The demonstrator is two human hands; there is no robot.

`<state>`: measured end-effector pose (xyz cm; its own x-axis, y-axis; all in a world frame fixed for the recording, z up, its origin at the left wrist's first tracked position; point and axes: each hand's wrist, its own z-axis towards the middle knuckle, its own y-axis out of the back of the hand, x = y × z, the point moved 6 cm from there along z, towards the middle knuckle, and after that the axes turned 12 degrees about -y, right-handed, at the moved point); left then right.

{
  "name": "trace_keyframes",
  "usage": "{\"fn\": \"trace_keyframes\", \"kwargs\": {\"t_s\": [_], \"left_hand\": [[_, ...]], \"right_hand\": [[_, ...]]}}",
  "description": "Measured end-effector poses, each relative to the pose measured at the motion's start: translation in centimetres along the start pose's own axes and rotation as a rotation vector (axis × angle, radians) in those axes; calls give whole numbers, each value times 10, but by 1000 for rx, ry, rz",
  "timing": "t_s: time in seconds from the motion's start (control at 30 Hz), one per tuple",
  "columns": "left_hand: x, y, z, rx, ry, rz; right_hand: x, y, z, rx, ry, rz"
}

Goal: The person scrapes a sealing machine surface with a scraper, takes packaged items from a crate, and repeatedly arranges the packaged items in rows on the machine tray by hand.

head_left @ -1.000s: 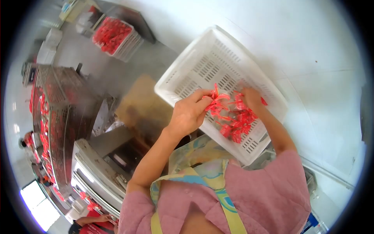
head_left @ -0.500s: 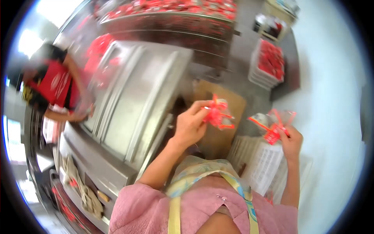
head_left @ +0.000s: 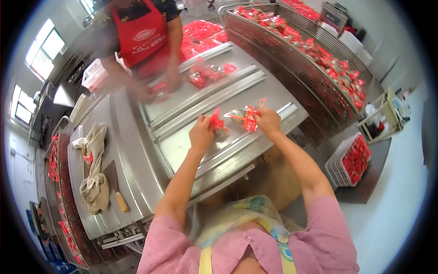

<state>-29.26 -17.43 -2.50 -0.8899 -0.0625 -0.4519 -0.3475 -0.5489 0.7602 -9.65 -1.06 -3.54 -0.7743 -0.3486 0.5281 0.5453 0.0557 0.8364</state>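
My left hand is closed on a red and clear plastic packet, pinched between thumb and fingers. My right hand grips another red and clear packet, with something greyish-green inside. Both packets are held close together over the near section of a steel machine bed with raised bars. Beyond the bars, several similar packets lie on the far section. A co-worker in a red apron stands there, both hands on a packet, blurred by motion.
A cloth and a wooden-handled knife lie on the steel surface at left. A perforated steel trolley full of red packets stands behind. At right, a white crate of red packets sits near the wall.
My view has swung round to the machine. Both hands, still holding packets, have moved from beside the machine to above its bed and closer together.
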Motion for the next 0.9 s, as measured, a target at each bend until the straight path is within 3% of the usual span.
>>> {"fn": "trace_keyframes", "kwargs": {"t_s": [0.2,0.33,0.47,0.57,0.63,0.7,0.77,0.83,0.9], "left_hand": [[-10,-29,2,-32,-13,-19],[-9,-31,1,24,101,-35],[8,-19,-5,-21,114,-170],[21,-9,-18,-33,175,-182],[23,3,-24,-107,199,-176],[24,15,-34,-185,280,-179],[25,26,-48,-199,377,-195],[25,31,-70,-214,471,-221],[23,32,-93,-223,552,-255]], "right_hand": [[-26,-28,17,150,-46,43],[-18,-8,24,391,118,-173],[24,45,24,327,94,-409],[60,39,-9,463,383,162],[76,-2,-47,853,470,347],[79,-54,-71,1021,370,393],[82,-85,-83,1218,44,526],[85,-108,-88,1395,-544,710],[94,-123,-97,1490,-680,740]]}}
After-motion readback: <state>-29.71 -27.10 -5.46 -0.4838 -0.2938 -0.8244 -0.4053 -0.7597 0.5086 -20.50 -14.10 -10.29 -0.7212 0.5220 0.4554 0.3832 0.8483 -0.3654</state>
